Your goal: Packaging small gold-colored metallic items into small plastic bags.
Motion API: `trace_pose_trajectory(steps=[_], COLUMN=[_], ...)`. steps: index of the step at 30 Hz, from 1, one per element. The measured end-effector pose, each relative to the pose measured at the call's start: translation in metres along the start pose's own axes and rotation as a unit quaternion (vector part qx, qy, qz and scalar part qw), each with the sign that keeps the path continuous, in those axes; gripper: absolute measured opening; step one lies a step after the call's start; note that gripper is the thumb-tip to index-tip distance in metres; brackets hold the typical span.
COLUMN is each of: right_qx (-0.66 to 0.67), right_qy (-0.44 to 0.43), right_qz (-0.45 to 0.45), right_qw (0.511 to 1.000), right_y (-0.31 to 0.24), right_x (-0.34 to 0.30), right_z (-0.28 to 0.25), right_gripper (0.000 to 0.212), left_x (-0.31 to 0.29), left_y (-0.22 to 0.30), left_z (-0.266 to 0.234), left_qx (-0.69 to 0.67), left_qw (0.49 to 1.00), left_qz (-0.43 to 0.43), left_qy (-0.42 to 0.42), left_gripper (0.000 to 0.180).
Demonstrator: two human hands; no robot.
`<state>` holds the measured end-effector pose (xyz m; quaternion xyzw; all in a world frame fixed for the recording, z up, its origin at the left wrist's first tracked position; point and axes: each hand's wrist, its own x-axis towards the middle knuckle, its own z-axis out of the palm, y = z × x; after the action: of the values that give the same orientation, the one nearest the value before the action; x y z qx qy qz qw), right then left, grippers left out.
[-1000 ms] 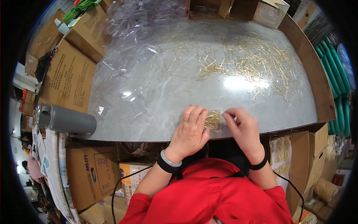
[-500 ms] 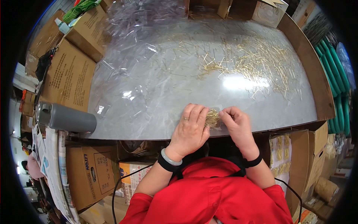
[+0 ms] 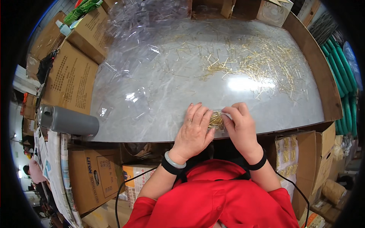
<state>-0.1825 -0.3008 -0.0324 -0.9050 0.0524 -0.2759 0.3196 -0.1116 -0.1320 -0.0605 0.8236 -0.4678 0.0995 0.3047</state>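
Note:
Near the table's front edge, a small clear plastic pack (image 3: 216, 121) filled with gold wire hooks lies between my two hands. My left hand (image 3: 193, 129) covers its left side, fingers close together and thumb along the lower edge, holding it. From the right, my right hand (image 3: 242, 127) bends its fingers and thumb into a pinch at the pack's right edge. Whatever those fingertips grip is mostly hidden. Beyond the hands, many loose gold wire hooks (image 3: 262, 62) spread across the right and middle of the grey table (image 3: 167, 108).
Clear plastic packs (image 3: 133, 38) are heaped at the back left. A grey bottle (image 3: 72, 121) lies on its side at the left edge. Cardboard walls (image 3: 68, 76) border the table. Below on the right, an open box (image 3: 304, 159) holds filled packs (image 3: 287, 154).
My right hand has shifted slightly left and up, its fingers now closer against the pack's right edge. The left hand stays nearly still. More of the gold hooks' right side is covered.

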Motion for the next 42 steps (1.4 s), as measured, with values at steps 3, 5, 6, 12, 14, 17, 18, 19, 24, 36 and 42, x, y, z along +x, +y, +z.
trace_pose_trajectory(steps=[3, 5, 6, 12, 14, 17, 18, 19, 24, 36, 42], right_qx=[-0.029, -0.043, -0.034, -0.038, -0.033, -0.014, -0.012, -0.011, -0.011, -0.048, -0.004], right_qy=[0.0, -0.006, -0.01, -0.013, -0.015, 0.015, 0.014, 0.013, 0.011, -0.032, -0.088], right_qz=[-0.013, -0.031, -0.03, -0.072, -0.065, -0.081, -0.098, -0.116, -0.122, -0.106, -0.131], right_qw=[0.999, 0.999, 0.999, 0.997, 0.997, 0.997, 0.995, 0.993, 0.992, 0.993, 0.987], right_y=[0.004, 0.006, 0.005, 0.001, 0.002, 0.0, -0.003, -0.006, -0.01, -0.005, 0.004], right_x=[0.0, 0.001, 0.003, -0.001, -0.004, -0.004, -0.004, -0.004, -0.006, -0.011, 0.036], right_z=[0.007, 0.009, 0.007, 0.007, 0.009, 0.006, 0.005, 0.004, 0.014, 0.006, -0.029], right_gripper=[0.012, 0.012, 0.012, 0.014, 0.016, 0.019, 0.02, 0.021, 0.02, 0.024, 0.028], left_x=[-0.001, -0.002, -0.002, 0.002, 0.0, -0.001, -0.001, -0.001, -0.001, -0.002, -0.004], left_y=[-0.002, -0.005, -0.006, -0.009, -0.009, -0.011, -0.011, -0.01, -0.01, -0.004, -0.001], left_z=[0.0, -0.001, -0.003, -0.003, -0.004, -0.003, -0.002, -0.003, -0.002, -0.003, -0.004], left_qx=[-0.058, -0.09, -0.104, -0.138, -0.135, -0.133, -0.133, -0.132, -0.117, -0.075, -0.047], left_qw=[0.998, 0.995, 0.994, 0.989, 0.99, 0.99, 0.99, 0.99, 0.992, 0.997, 0.999], left_qz=[-0.001, -0.007, -0.011, -0.036, -0.028, -0.022, -0.021, -0.02, -0.02, -0.007, -0.015], left_qy=[0.017, 0.03, 0.037, 0.036, 0.039, 0.043, 0.044, 0.04, 0.032, 0.01, 0.018], left_gripper=[0.051, 0.05, 0.049, 0.04, 0.041, 0.044, 0.045, 0.046, 0.052, 0.053, 0.051])
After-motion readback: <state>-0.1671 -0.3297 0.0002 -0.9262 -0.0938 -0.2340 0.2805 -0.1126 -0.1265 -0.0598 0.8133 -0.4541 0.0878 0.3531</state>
